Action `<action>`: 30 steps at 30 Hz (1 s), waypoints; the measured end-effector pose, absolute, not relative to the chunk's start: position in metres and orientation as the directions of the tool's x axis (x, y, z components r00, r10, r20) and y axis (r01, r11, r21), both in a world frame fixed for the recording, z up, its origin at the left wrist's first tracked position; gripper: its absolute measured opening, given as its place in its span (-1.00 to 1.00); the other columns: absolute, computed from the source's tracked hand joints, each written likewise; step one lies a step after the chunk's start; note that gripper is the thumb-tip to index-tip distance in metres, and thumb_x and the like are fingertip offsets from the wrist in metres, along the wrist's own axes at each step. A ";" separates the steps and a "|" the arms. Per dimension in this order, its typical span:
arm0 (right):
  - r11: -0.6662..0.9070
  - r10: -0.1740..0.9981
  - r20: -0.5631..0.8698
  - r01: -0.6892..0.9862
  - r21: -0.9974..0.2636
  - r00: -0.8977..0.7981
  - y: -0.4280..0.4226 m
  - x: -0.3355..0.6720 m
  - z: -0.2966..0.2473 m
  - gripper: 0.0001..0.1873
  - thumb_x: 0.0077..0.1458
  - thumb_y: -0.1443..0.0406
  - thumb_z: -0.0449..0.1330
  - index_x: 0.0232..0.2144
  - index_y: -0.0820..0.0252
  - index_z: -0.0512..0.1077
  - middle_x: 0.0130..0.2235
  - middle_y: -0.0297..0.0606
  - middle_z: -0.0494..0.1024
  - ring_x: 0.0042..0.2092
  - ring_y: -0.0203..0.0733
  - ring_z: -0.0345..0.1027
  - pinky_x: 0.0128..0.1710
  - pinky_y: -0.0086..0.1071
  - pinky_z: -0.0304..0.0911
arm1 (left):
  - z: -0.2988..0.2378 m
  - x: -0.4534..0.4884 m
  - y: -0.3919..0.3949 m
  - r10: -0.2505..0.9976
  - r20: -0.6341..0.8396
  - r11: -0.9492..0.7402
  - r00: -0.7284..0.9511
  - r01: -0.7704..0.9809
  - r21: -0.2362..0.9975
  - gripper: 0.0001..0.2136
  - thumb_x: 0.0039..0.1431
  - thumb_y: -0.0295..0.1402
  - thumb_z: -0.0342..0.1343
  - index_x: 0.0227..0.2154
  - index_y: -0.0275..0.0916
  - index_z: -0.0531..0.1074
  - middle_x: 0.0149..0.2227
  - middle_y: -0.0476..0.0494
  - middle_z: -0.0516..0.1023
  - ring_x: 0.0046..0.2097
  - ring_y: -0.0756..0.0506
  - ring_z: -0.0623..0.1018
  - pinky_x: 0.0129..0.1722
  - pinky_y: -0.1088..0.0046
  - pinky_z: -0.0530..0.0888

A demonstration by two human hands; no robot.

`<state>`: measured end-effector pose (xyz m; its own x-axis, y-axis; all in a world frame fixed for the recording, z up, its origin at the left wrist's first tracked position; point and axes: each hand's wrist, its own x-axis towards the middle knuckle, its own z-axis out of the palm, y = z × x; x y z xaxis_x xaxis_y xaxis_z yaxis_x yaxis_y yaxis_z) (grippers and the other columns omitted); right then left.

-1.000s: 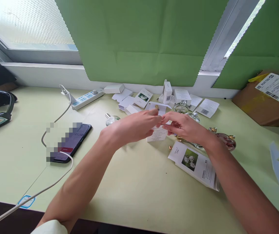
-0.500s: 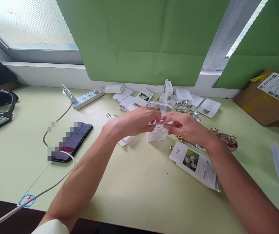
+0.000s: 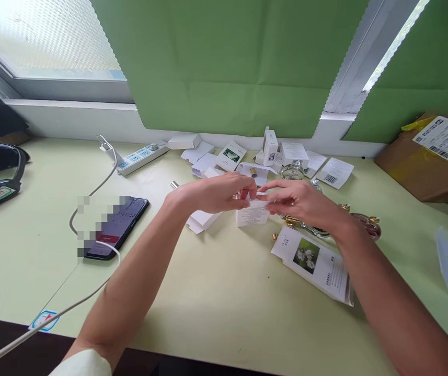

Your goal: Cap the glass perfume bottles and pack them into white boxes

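Note:
A small white box (image 3: 252, 217) with fine print stands upright on the desk. Curled at its top left is my left hand (image 3: 224, 192), the fingertips closed on the upper edge. My right hand (image 3: 302, 199) grips the top right edge between thumb and fingers; the hands partly hide the box top. Just behind lies an opened white carton (image 3: 265, 174) with a small gold-coloured cap (image 3: 253, 172) on it. Glass bottles, one a clear round bottle (image 3: 292, 171), sit beyond and beside my right hand. Nearer me lies a larger white box (image 3: 313, 263) with a flower picture.
Several white cartons (image 3: 231, 155) lie along the window wall. To the left are a phone (image 3: 127, 222), a white cable (image 3: 70, 308), a power strip (image 3: 139, 158) and a black headset (image 3: 0, 194). A brown cardboard box (image 3: 423, 172) stands at the right.
My hands stay at the small box's top with slight finger movement. My right fingers have spread a little. The other things stay put.

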<state>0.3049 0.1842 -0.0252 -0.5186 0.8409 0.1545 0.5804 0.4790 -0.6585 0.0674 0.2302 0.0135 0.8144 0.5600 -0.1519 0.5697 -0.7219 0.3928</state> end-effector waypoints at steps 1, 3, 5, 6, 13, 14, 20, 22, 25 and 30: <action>0.495 0.834 0.170 0.574 -0.652 -0.525 0.185 0.305 -0.026 -0.76 0.21 0.27 0.16 -0.12 -0.01 0.59 0.09 -0.27 0.46 -0.33 -0.33 0.44 -0.31 -0.36 0.34 | 0.013 0.068 0.230 0.562 -0.146 -0.722 0.814 0.570 0.392 -0.84 0.26 -0.30 -0.01 -0.14 -0.17 0.35 -0.17 -0.09 0.46 -0.17 -0.05 0.45 -0.37 0.49 0.27; 0.514 0.825 0.194 0.563 -0.647 -0.531 0.185 0.305 -0.028 -0.75 0.21 0.31 0.16 -0.12 0.03 0.59 0.08 -0.24 0.48 -0.31 -0.31 0.47 -0.28 -0.34 0.36 | 0.013 0.069 0.230 0.558 -0.130 -0.732 0.820 0.559 0.389 -0.85 0.23 -0.34 -0.01 -0.16 -0.18 0.35 -0.19 -0.09 0.46 -0.18 -0.05 0.44 -0.36 0.48 0.27; 0.530 0.819 0.215 0.557 -0.640 -0.533 0.186 0.305 -0.029 -0.74 0.22 0.31 0.14 -0.13 0.05 0.60 0.07 -0.23 0.48 -0.33 -0.31 0.47 -0.27 -0.33 0.38 | 0.012 0.070 0.229 0.550 -0.116 -0.741 0.827 0.548 0.389 -0.85 0.22 -0.36 -0.01 -0.16 -0.18 0.35 -0.21 -0.09 0.46 -0.19 -0.05 0.43 -0.34 0.47 0.28; 0.536 0.816 0.221 0.556 -0.636 -0.534 0.186 0.305 -0.030 -0.74 0.23 0.31 0.13 -0.15 0.05 0.60 0.07 -0.23 0.48 -0.35 -0.32 0.47 -0.26 -0.32 0.38 | 0.012 0.070 0.229 0.551 -0.114 -0.741 0.826 0.548 0.389 -0.84 0.21 -0.37 -0.02 -0.16 -0.18 0.35 -0.21 -0.08 0.45 -0.19 -0.05 0.43 -0.34 0.47 0.28; 0.534 0.808 0.189 0.557 -0.636 -0.558 0.187 0.305 -0.028 -0.74 0.24 0.28 0.12 -0.21 0.04 0.63 0.10 -0.25 0.46 -0.37 -0.33 0.47 -0.25 -0.28 0.41 | 0.010 0.075 0.229 0.577 -0.139 -0.711 0.805 0.578 0.400 -0.86 0.18 -0.32 -0.02 -0.24 -0.18 0.37 -0.28 -0.10 0.41 -0.15 -0.09 0.40 -0.32 0.45 0.28; 0.536 0.805 0.185 0.557 -0.635 -0.564 0.187 0.306 -0.028 -0.74 0.25 0.29 0.11 -0.20 0.03 0.62 0.11 -0.26 0.45 -0.36 -0.33 0.47 -0.24 -0.28 0.41 | 0.010 0.075 0.229 0.573 -0.149 -0.706 0.806 0.578 0.409 -0.86 0.19 -0.31 -0.02 -0.25 -0.18 0.37 -0.28 -0.10 0.41 -0.15 -0.09 0.40 -0.33 0.45 0.28; 0.522 0.802 0.175 0.529 -0.669 -0.571 0.187 0.308 -0.029 -0.71 0.27 0.26 0.09 -0.09 0.00 0.58 0.14 -0.28 0.43 -0.38 -0.36 0.48 -0.20 -0.27 0.40 | 0.012 0.076 0.230 0.578 -0.184 -0.674 0.795 0.593 0.441 -0.87 0.18 -0.31 -0.01 -0.29 -0.18 0.39 -0.29 -0.08 0.45 -0.21 -0.07 0.43 -0.39 0.47 0.25; 0.510 0.812 0.175 0.532 -0.677 -0.556 0.187 0.308 -0.029 -0.72 0.27 0.24 0.10 -0.09 -0.01 0.58 0.14 -0.30 0.43 -0.37 -0.36 0.46 -0.25 -0.29 0.39 | 0.013 0.074 0.230 0.601 -0.186 -0.661 0.778 0.614 0.433 -0.87 0.17 -0.29 0.01 -0.27 -0.17 0.39 -0.24 -0.07 0.48 -0.23 -0.05 0.44 -0.40 0.48 0.26; 0.487 0.838 0.171 0.568 -0.664 -0.519 0.186 0.305 -0.028 -0.74 0.24 0.17 0.13 -0.11 -0.02 0.57 0.13 -0.31 0.45 -0.37 -0.34 0.43 -0.34 -0.33 0.34 | 0.017 0.070 0.230 0.612 -0.176 -0.651 0.771 0.618 0.442 -0.85 0.20 -0.28 0.02 -0.21 -0.15 0.40 -0.17 -0.05 0.51 -0.20 -0.04 0.46 -0.37 0.50 0.30; 0.340 0.898 0.063 0.599 -0.725 -0.435 0.185 0.294 -0.030 -0.59 0.26 0.00 0.05 0.03 0.02 0.43 -0.16 -0.25 0.59 -0.43 -0.30 0.45 -0.38 -0.33 0.34 | 0.021 0.063 0.232 0.548 -0.136 -0.677 0.826 0.532 0.509 -0.79 0.30 -0.24 -0.05 -0.16 -0.13 0.46 -0.14 -0.02 0.54 -0.16 0.01 0.48 -0.29 0.54 0.34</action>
